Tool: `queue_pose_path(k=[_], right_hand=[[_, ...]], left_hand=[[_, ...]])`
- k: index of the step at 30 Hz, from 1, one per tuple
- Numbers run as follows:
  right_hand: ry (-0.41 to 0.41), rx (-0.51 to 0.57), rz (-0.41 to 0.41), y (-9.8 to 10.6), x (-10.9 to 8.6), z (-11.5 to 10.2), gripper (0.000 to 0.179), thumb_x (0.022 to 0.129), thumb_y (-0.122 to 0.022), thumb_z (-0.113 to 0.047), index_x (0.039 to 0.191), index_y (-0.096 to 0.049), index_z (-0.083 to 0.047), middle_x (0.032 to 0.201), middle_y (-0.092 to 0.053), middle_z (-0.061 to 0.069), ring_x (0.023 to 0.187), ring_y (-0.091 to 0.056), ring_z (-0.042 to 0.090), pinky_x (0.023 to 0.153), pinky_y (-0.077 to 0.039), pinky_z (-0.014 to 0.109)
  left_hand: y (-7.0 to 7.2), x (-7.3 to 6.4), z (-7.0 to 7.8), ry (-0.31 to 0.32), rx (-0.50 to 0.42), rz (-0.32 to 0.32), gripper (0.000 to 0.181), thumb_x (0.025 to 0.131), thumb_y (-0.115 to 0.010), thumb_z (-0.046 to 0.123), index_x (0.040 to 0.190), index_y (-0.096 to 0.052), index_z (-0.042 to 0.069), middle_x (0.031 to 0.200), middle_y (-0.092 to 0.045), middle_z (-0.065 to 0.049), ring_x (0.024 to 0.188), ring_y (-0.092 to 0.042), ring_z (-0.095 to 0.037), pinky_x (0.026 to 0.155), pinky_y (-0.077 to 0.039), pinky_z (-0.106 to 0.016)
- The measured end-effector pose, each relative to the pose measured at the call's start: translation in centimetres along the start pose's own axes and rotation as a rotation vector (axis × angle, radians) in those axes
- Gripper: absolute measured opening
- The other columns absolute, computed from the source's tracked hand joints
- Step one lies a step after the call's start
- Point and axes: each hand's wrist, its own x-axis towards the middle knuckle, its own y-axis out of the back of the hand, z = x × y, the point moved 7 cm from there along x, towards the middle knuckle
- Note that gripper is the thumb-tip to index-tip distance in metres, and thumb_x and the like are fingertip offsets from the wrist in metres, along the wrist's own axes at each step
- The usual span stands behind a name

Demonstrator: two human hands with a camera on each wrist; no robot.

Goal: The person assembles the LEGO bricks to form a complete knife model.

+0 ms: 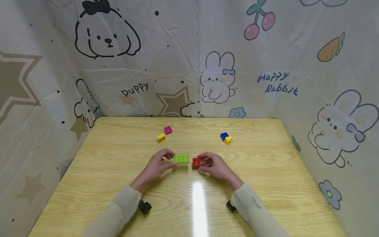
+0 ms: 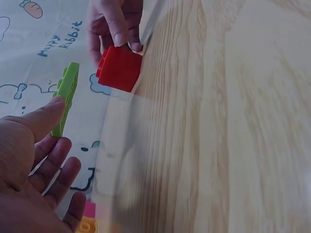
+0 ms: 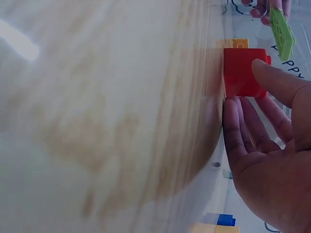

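Note:
My left hand (image 1: 156,165) pinches the left end of a flat lime-green building brick (image 1: 181,159), its studs facing up. In the left wrist view this green brick (image 2: 70,92) is raised off the table, with the thumb on top and the fingers below. Just right of it, a red building brick (image 1: 196,163) stands upright on the table. My right hand (image 1: 218,167) holds the red brick by its right side. The right wrist view shows the thumb along one face of the red brick (image 3: 241,73) and the fingers by another. A narrow gap separates the two bricks.
Behind the left hand lie a yellow brick (image 1: 161,138) and a magenta brick (image 1: 167,130). Farther right are a blue brick (image 1: 224,136) and a small yellow piece (image 1: 228,140), close together. A printed curtain (image 1: 177,65) borders the wooden table (image 1: 260,197).

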Motion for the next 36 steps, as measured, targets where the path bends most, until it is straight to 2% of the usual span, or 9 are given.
queue_pose_path(k=[8, 16, 20, 26, 36], right_hand=[[0.036, 0.009, 0.014, 1.0, -0.5, -0.1, 0.045, 0.094, -0.078, -0.015, 0.137, -0.063, -0.01, 0.131, -0.067, 0.009, 0.111, -0.066, 0.023, 0.099, -0.055, 0.044], [0.088, 0.008, 0.082, 1.7, -1.1, -1.1, 0.045, 0.094, -0.078, -0.013, 0.137, -0.064, -0.011, 0.135, -0.067, 0.008, 0.125, -0.062, 0.03, 0.11, -0.048, 0.051], [0.112, -0.003, 0.103, 1.9, -1.3, -1.5, 0.044, 0.094, -0.078, -0.015, 0.136, -0.065, -0.01, 0.134, -0.067, 0.008, 0.125, -0.061, 0.031, 0.111, -0.047, 0.053], [0.108, 0.013, 0.11, 1.9, -1.3, -1.7, 0.046, 0.093, -0.079, -0.016, 0.136, -0.065, -0.008, 0.134, -0.067, 0.007, 0.126, -0.06, 0.03, 0.113, -0.045, 0.054], [0.125, 0.01, 0.13, 1.8, -1.3, -2.0, 0.041, 0.094, -0.077, -0.013, 0.134, -0.067, -0.01, 0.131, -0.068, 0.007, 0.125, -0.061, 0.029, 0.111, -0.046, 0.053]], left_hand=[[-1.3, 0.9, 0.3, -0.014, -0.012, -0.008, 0.031, 0.096, -0.077, 0.024, 0.124, -0.064, 0.017, 0.118, -0.065, 0.0, 0.112, -0.06, -0.02, 0.101, -0.045, -0.045], [-2.4, 1.4, 1.0, -0.029, -0.029, -0.012, 0.03, 0.095, -0.077, 0.022, 0.123, -0.065, 0.017, 0.118, -0.066, 0.0, 0.112, -0.06, -0.021, 0.102, -0.046, -0.046], [-3.0, 1.7, 1.1, -0.044, -0.027, -0.009, 0.029, 0.096, -0.077, 0.022, 0.122, -0.065, 0.017, 0.118, -0.067, 0.001, 0.111, -0.06, -0.019, 0.101, -0.047, -0.046], [-3.7, 2.0, 1.2, -0.046, -0.038, -0.009, 0.029, 0.095, -0.077, 0.023, 0.121, -0.065, 0.018, 0.119, -0.066, 0.002, 0.111, -0.06, -0.018, 0.1, -0.047, -0.045], [-4.4, 2.3, 1.7, -0.055, -0.035, -0.014, 0.028, 0.095, -0.078, 0.025, 0.12, -0.065, 0.019, 0.117, -0.066, 0.003, 0.111, -0.06, -0.019, 0.101, -0.047, -0.046]])
